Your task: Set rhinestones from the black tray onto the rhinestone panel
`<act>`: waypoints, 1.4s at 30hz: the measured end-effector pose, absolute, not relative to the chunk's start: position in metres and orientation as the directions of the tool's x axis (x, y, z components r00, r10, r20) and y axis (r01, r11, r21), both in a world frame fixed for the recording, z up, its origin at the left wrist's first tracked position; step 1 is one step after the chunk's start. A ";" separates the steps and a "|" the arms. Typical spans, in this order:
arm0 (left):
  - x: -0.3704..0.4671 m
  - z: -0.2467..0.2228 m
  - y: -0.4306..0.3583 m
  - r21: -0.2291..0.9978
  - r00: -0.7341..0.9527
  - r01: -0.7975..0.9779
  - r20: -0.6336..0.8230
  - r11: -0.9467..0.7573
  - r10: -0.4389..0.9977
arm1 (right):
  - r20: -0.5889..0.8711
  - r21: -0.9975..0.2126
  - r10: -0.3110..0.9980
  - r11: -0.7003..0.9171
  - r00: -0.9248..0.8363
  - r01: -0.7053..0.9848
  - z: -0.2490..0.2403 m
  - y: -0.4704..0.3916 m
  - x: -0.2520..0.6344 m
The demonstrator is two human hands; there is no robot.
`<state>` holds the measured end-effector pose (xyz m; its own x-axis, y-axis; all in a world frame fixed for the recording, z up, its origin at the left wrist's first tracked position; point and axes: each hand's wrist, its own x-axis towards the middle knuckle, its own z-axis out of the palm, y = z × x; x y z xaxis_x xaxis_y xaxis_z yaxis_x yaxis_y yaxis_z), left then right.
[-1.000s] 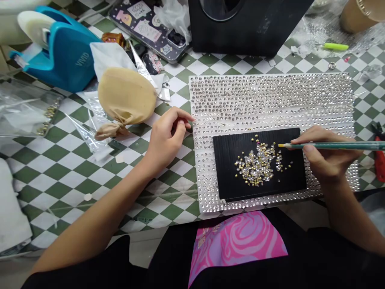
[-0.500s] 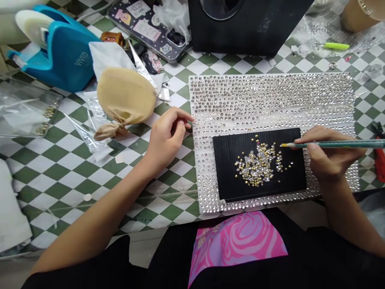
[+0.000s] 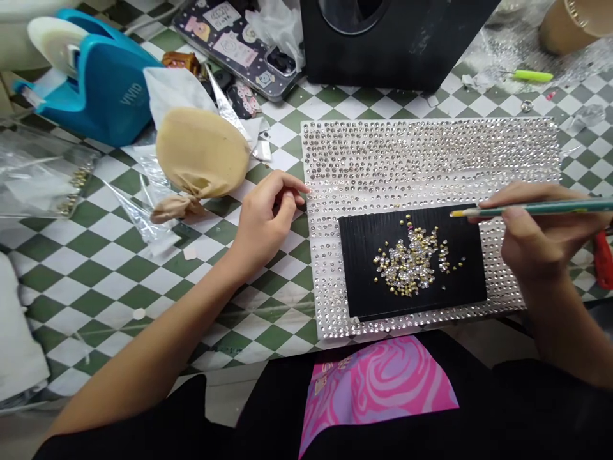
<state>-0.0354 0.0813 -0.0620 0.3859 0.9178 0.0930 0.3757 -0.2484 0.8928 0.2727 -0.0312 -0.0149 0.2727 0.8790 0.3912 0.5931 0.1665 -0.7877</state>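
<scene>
A white sheet [image 3: 373,148] covered with rows of clear rhinestones lies on the checkered table. On its lower part rests a black tray [image 3: 364,287] bearing a scattered pile of gold-backed rhinestones [image 3: 407,265]. My right hand [image 3: 541,236] grips a green pencil-like tool [image 3: 575,207] between thumb and fingers; its yellow tip is above the tray's upper right corner. Whether a stone is on the tip is too small to tell. My left hand [image 3: 268,217] rests on the table with curled fingers, its index fingertip at the sheet's left edge and nothing visible in it.
A beige tied pouch [image 3: 201,153] and a blue tape dispenser [image 3: 105,89] stand at the left, near plastic bags. Behind the sheet are a phone [image 3: 239,48] and a black box [image 3: 373,57]. A cup [image 3: 569,29] is at the back right.
My right hand has moved slightly right and up with the tool, and its tip has shifted toward the tray's upper right corner. My left hand has stayed in place.
</scene>
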 end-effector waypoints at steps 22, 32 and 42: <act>-0.036 -0.060 0.081 0.880 0.391 0.399 0.089 -0.256 0.916 | 0.337 -0.677 0.889 0.457 -0.309 0.577 -0.033 0.061 0.215; -0.035 -0.059 0.081 0.878 0.385 0.412 0.075 -0.244 0.920 | 0.300 -0.662 0.891 0.452 -0.341 0.598 -0.033 0.062 0.215; -0.036 -0.061 0.082 0.884 0.399 0.398 0.073 -0.244 0.914 | 0.291 -0.752 0.927 0.374 -0.235 0.543 -0.021 0.057 0.215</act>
